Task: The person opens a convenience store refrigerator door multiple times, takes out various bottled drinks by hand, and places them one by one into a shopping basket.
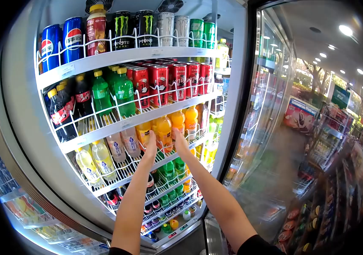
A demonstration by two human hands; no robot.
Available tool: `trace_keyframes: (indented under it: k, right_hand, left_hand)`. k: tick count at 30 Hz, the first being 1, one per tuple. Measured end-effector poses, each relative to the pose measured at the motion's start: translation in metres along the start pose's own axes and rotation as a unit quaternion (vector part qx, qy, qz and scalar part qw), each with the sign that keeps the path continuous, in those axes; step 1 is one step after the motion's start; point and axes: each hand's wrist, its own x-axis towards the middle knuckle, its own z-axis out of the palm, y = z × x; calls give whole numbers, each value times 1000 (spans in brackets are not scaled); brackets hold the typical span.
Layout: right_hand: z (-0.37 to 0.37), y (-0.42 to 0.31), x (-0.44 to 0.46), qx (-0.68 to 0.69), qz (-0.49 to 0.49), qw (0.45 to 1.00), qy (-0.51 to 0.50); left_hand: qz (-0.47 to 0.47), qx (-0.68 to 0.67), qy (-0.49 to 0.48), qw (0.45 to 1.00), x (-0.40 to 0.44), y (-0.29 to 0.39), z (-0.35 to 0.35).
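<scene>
An orange juice bottle (pixel 163 129) stands upright in the front row of a white wire shelf in the drinks fridge. My left hand (pixel 149 148) is against its left side, thumb up. On its right side is my right hand (pixel 180 143), so the bottle sits between my two palms. Most fingers of both hands are hidden among the bottles. A squarer orange bottle with a dark label (pixel 143 132) is just left of my left hand. Beyond my right hand stand more orange bottles (pixel 191 119). Pale pink-labelled clear bottles (pixel 130 142) stand to the left.
Above is a shelf of red cans (pixel 159 85), green bottles (pixel 125 95) and dark cola bottles (pixel 60 112). Tall cans (pixel 122 29) line the top shelf. Yellow bottles (pixel 103 159) stand at left. The glass door (pixel 253 97) is swung out at right, beside the shop aisle (pixel 270 161).
</scene>
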Motion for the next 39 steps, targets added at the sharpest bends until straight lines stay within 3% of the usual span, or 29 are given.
trace_keyframes:
  k: [1,3,7,9,13,15,17,21,25,29,31,33,36,39]
  right_hand:
    - [-5,3,-5,-30,19,999,-17]
    - [-8,-11,-24,-59,45,997,-37]
    - [-6,-38,-37,65,88,993,-31]
    - [-5,-58,-61,170,53,984,6]
    - [-9,-61,-79,214,5,977,-1]
    - [-7,-64,-85,223,-16,975,8]
    - [-3,-73,-93,234,-38,971,15]
    - [-6,-96,-115,202,-99,974,25]
    - [-8,-115,-139,114,-164,979,43]
    - [-8,-128,-167,60,-142,985,72]
    - [-8,-138,-185,58,-131,987,75]
    - [-8,-147,-207,-18,-127,990,52]
    - [-7,-145,-236,-58,-133,988,51]
    - [-14,-129,-261,-116,-138,983,35]
  left_hand:
    - [-13,-6,57,998,-6,-12,0]
    - [-21,-3,51,998,-9,-4,4]
    - [-40,60,6,997,-36,21,9]
    - [-29,37,30,998,-48,31,16]
    - [7,53,17,998,-54,34,15]
    - [-30,32,10,999,-58,33,17]
    - [115,71,-36,990,-60,28,18]
    - [171,101,-62,978,-63,27,20]
    - [252,223,-36,941,-81,39,23]
    - [247,240,-35,938,-115,48,31]
    - [201,129,-72,968,-136,52,36]
    - [228,150,-70,959,-140,31,29]
    - [191,26,-86,978,-172,31,26]
    - [129,46,-76,988,-214,42,19]
